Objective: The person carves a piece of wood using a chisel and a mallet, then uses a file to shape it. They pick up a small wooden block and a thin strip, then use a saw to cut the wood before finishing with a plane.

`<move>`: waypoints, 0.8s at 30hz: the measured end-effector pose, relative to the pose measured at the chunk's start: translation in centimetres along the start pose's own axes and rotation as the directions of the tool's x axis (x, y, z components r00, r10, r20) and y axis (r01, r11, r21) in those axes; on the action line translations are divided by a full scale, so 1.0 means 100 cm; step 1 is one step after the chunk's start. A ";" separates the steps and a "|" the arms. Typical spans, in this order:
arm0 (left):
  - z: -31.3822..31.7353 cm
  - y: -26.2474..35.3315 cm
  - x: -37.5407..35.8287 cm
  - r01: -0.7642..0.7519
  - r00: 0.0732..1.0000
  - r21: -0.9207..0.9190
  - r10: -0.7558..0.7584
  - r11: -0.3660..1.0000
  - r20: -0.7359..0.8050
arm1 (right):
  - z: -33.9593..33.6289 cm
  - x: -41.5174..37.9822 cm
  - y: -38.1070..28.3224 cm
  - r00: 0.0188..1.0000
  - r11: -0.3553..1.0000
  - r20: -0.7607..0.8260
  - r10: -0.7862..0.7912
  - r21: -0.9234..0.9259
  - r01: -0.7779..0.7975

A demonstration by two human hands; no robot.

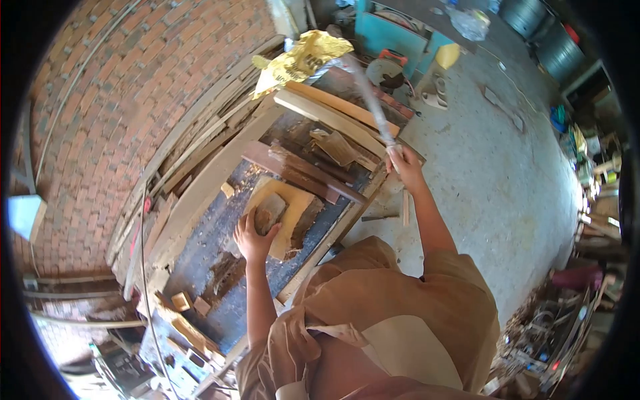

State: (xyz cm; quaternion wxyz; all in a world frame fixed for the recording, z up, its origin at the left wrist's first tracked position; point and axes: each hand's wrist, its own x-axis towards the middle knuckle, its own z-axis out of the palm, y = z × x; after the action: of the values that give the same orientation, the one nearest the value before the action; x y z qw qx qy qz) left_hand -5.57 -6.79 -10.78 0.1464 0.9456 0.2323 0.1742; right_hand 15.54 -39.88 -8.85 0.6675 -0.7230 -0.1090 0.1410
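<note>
My left hand (255, 239) is spread, its fingers resting on a grey-brown rounded piece of wood (270, 212). That piece sits on a yellowish wood slab (297, 217) with a rough, bark-like edge, lying on the dark workbench top (200, 267). Out to the right and raised, my right hand (403, 168) is wrapped around the lower end of a long-handled tool (375, 100). Its shaft is blurred and points up and away. I cannot make out the tool's head, which is near a crumpled yellow wrapper (303, 59).
Long boards (213, 143) line the brick wall (127, 87) side of the bench. A reddish-brown plank (293, 170) and a loose wood offcut (337, 147) lie beyond the slab. Small blocks (181, 301) are nearer left. Scrap (533, 347) is heaped on the floor at right.
</note>
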 end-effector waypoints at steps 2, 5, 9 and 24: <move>-0.001 -0.002 0.000 -0.016 0.999 -0.031 0.018 0.999 0.045 | 0.011 -0.004 -0.004 0.996 0.973 -0.052 -0.071 0.218 0.080; -0.019 0.004 0.005 -0.016 0.985 -0.048 0.023 0.999 0.168 | 0.019 -0.001 -0.001 0.981 0.995 0.188 0.049 0.078 -0.064; -0.026 -0.006 0.005 -0.053 0.978 -0.131 0.077 0.990 0.192 | 0.068 -0.001 -0.008 0.960 0.930 0.234 0.151 0.297 -0.219; -0.051 -0.044 -0.071 0.458 0.859 -0.305 -0.504 0.835 -0.089 | 0.201 -0.009 -0.033 0.814 0.759 0.560 -0.157 -0.459 0.462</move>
State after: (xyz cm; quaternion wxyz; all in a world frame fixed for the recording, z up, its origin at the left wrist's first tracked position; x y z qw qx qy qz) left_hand -15.26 -5.54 -9.62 0.2949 0.8091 0.4482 0.2397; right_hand 7.77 -21.11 -6.93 0.3813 -0.8002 -0.4333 0.1628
